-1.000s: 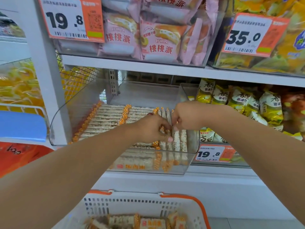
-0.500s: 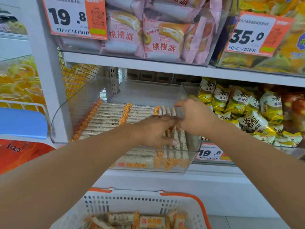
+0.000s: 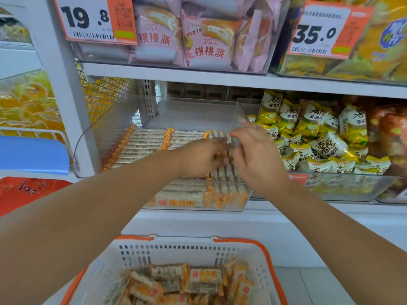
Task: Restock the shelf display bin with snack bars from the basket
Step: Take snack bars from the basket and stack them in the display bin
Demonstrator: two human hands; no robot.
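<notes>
Snack bars (image 3: 143,146) fill the clear display bin (image 3: 88,137) at frame centre; more lie in the basket (image 3: 176,249) below. Left hand (image 3: 198,159) and right hand (image 3: 255,155) both pinch upright bars at the bin's right end.

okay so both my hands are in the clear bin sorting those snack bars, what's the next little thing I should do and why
Probably finish squaring up the upright bars at the right end of the clear bin, then reach down for more. Both the left hand and the right hand are on that row, and the basket below holds plenty of bars, while the back of the bin is bare.
</notes>
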